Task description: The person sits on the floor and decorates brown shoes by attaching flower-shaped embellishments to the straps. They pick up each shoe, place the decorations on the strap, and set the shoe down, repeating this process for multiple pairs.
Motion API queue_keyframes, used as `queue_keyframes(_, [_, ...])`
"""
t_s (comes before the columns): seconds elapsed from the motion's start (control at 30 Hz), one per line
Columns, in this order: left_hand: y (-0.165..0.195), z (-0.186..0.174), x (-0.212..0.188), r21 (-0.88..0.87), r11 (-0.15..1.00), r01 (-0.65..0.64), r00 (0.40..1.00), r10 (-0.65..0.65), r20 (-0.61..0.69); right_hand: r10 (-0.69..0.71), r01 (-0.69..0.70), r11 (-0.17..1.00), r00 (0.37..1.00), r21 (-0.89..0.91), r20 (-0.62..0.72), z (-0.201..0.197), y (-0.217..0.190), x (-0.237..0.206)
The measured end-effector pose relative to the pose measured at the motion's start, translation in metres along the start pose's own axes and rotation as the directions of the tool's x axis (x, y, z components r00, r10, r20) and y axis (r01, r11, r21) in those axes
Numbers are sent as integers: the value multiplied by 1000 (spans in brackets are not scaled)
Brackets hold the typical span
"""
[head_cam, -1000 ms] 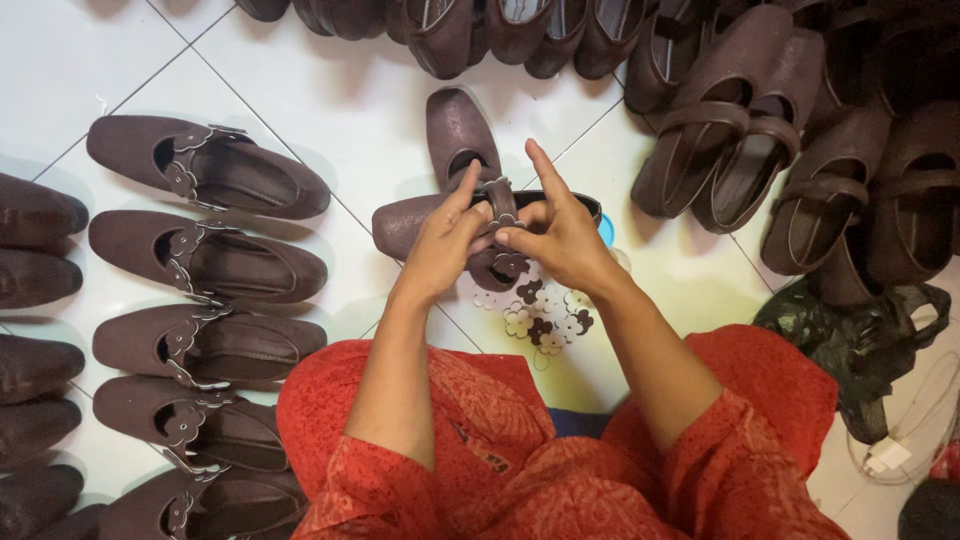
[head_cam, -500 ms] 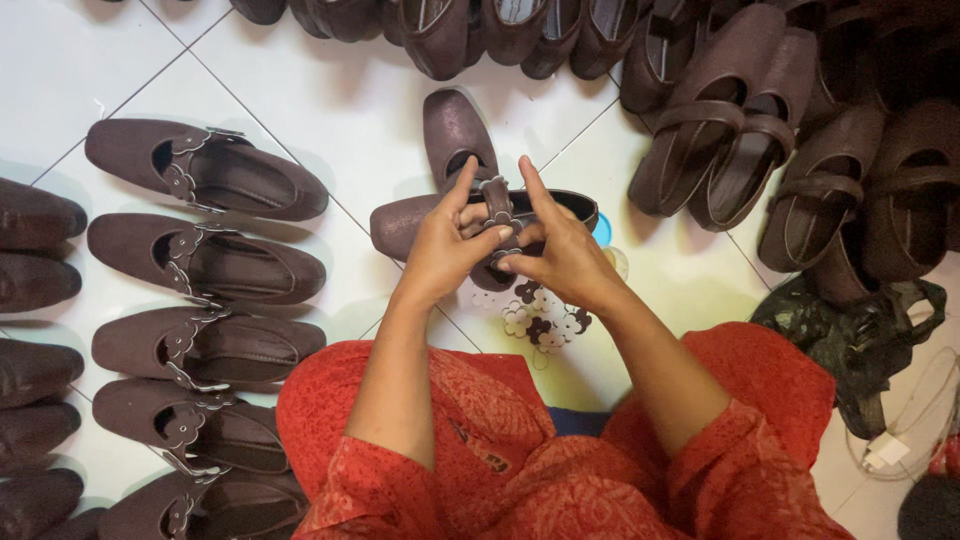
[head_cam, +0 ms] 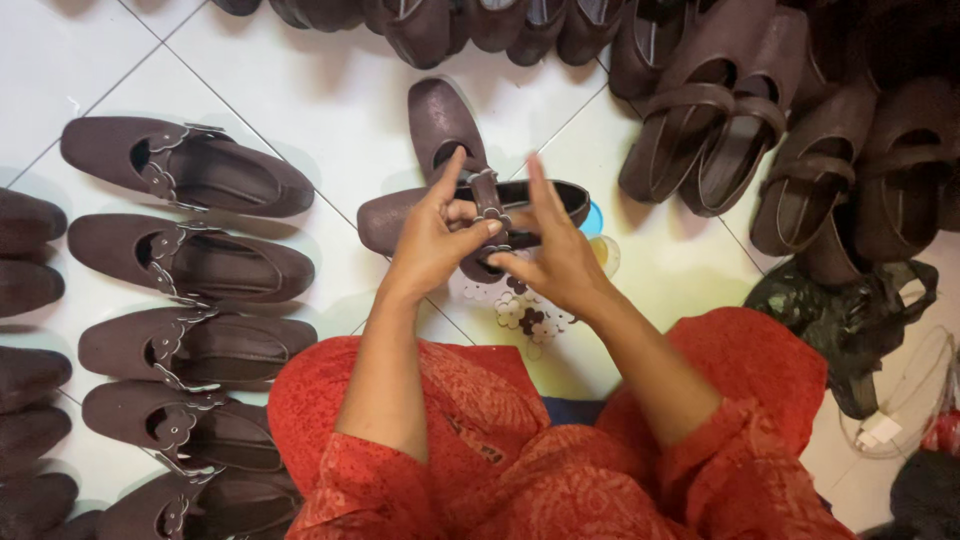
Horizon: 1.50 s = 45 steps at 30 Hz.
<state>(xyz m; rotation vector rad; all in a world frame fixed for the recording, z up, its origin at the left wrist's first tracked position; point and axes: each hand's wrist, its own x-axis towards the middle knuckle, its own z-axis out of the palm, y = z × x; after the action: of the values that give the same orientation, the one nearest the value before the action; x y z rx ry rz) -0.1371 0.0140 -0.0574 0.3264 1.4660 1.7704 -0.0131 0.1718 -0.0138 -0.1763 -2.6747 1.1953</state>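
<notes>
1. The tiled floor (head_cam: 300,90) carries a row of finished brown shoes (head_cam: 190,180) at the left.
2. The brown shoe (head_cam: 400,220) hangs above the floor, grasped between both hands.
3. The left hand (head_cam: 430,245) and right hand (head_cam: 555,255) pinch its strap (head_cam: 490,200); I judge a loose pinch could let it slip.

White tiled floor (head_cam: 300,90) with dark grout lines, evenly lit, soft shadows, no walls or furniture visible
</notes>
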Motion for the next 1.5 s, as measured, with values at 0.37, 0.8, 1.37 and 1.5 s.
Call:
queue_keyframes(0.37, [14,23,-19,745,661,-88,803,490,-340,198,-214,952,976,-217,-96,36,31,-129])
queue_keyframes(0.8, [2,74,-44,632,514,-580,803,493,336,-129,74,947,979,-314,-157,32,32,-115])
queue_keyframes(1.37, [0,85,-43,496,579,-646,757,405,513,647,-434,635,750,639,-133,-22,17,-125])
queue_keyframes(1.5, [-13,83,-38,493,826,-275,957,186,223,545,-491,836,799,247,-256,-27,37,-125])
